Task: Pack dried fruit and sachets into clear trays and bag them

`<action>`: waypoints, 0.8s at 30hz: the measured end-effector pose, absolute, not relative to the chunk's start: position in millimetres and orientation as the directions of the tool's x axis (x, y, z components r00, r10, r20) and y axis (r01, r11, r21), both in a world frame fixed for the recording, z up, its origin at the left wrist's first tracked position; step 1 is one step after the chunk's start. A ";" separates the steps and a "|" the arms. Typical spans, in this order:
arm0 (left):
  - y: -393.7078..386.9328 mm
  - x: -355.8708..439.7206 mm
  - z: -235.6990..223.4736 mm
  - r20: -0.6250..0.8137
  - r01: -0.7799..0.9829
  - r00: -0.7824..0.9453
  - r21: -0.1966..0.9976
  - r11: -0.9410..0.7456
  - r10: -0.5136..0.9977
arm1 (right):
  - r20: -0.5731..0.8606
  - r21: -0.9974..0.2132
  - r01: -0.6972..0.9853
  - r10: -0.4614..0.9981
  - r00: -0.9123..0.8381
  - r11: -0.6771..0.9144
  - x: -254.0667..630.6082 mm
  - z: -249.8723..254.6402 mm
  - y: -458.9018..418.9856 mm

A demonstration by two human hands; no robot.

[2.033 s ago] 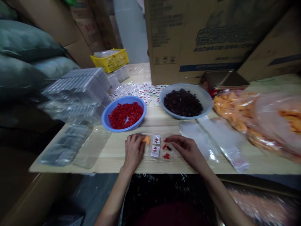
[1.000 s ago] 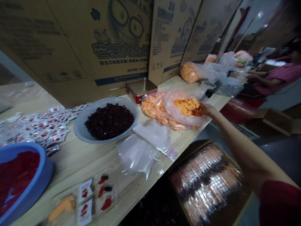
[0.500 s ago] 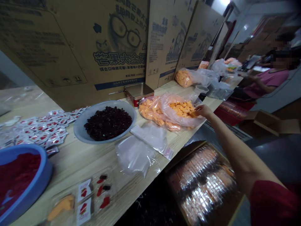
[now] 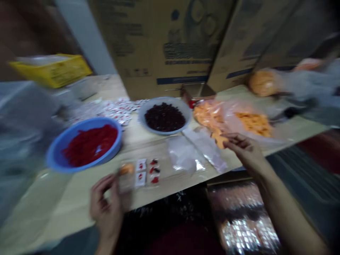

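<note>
My right hand is closed, pinching an orange gummy-like piece between thumb and fingers, in front of the open plastic bag of orange pieces. At the lower left, my left hand has curled fingers at the left edge of a clear plastic tray and seems to grip it; blur hides the exact contact. In the tray lie an orange piece, two white printed sachets and several small red and dark pieces.
Behind the tray stand a blue basin of red pieces and a pale bowl of dark pieces. Clear bags lie to its right. Sachets are heaped behind. Cardboard boxes line the back; a packed carton sits below the table edge.
My right hand has left the bag and moved left with an orange piece in its fingers. My left hand has come into view beside the tray. The camera has turned left.
</note>
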State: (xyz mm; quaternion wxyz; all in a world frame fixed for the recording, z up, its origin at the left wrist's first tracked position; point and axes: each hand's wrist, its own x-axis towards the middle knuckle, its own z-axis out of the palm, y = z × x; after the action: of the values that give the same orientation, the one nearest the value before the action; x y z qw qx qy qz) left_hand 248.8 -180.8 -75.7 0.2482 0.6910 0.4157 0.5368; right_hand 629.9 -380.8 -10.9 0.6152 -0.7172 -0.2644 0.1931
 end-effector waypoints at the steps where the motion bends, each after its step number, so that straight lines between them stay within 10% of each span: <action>1: -181.0 247.7 -72.5 0.506 0.289 0.066 0.815 -0.502 0.860 | 0.023 -0.987 0.126 0.698 0.716 -0.097 596.1 -21.9 -360.2; 10: -161.0 218.4 -48.3 -0.076 0.153 0.346 0.988 0.024 0.935 | 0.381 -0.864 0.408 0.913 0.146 0.296 394.7 -75.2 -214.7; 24: -152.7 214.1 -88.2 0.207 0.639 0.446 0.608 -0.472 0.871 | 0.383 -0.609 0.716 0.917 -0.111 0.341 393.2 -113.1 -187.9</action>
State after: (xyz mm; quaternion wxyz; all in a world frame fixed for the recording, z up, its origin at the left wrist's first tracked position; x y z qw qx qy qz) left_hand 214.1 -152.7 -88.2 0.2279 0.8193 0.4605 0.2544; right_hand 393.2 -187.9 -113.1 0.3660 -0.5572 -0.7327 0.1371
